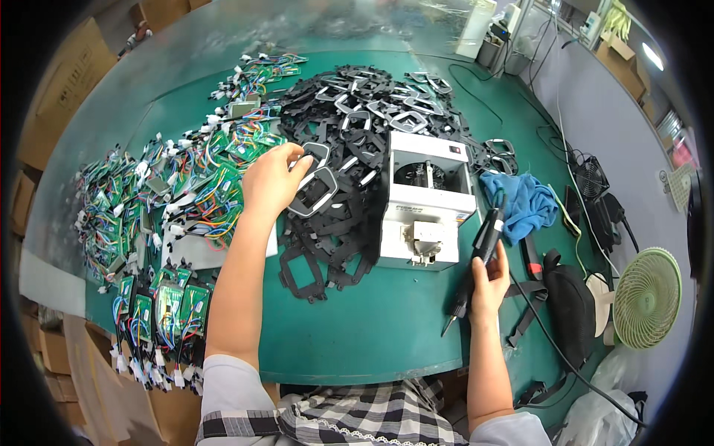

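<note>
My left hand (274, 177) is over the near left edge of a pile of black plastic frames (357, 119). Its fingers are curled and pinched at a black frame with a silver-grey rim (314, 192); the exact grip is partly hidden by the hand. In my right hand (489, 286) is a black electric screwdriver (487, 236), tilted so that its bit points down toward the near left. A white box-shaped screw feeder (428, 197) stands between my hands, with a dark drum in its open top.
Green circuit boards with coloured wires (223, 186) are heaped on the left of the green table (349, 342). On the right lie a blue cloth (524, 202), a black pouch (569, 308) and a green fan (647, 297). The screwdriver's cable (554, 338) trails to the lower right.
</note>
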`<state>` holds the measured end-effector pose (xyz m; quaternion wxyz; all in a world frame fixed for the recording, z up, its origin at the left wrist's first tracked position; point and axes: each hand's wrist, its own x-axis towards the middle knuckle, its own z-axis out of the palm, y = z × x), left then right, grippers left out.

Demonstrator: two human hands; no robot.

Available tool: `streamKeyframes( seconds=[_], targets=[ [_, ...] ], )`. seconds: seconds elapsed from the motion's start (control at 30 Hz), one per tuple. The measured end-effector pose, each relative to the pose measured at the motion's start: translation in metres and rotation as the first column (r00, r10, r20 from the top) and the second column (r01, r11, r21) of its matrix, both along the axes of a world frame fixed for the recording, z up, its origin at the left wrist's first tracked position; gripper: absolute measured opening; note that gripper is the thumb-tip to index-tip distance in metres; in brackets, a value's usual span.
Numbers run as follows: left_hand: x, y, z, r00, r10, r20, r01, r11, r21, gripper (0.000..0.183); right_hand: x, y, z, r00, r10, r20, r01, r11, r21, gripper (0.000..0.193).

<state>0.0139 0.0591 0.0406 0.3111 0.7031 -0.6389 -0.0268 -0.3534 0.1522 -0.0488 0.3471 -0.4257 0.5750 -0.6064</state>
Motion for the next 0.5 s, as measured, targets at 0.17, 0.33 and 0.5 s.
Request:
streamKeyframes(
  seconds=[0.17, 0.33, 0.5],
  targets=[
    [-0.006, 0.023, -0.021, 0.968, 0.045, 0.248, -0.054, 0.998, 0.029, 0.031, 0.003, -0.005, -0.005, 0.996, 0.042, 0.08, -0.036, 0.997, -0.068, 0.06],
    [-0.009, 0.032, -0.024, 0.995, 0.046, 0.084, -0.033, 0.988, -0.149, 0.022, -0.001, -0.003, -0.005, 0.993, 0.058, 0.102, -0.051, 0.996, -0.066, 0.059],
    [-0.027, 0.097, -0.028, 0.879, -0.435, 0.196, 0.477, 0.808, -0.346, 0.01, -0.009, -0.001, 0.002, 0.965, 0.046, 0.258, -0.019, 0.994, -0.107, 0.056]
  ],
)
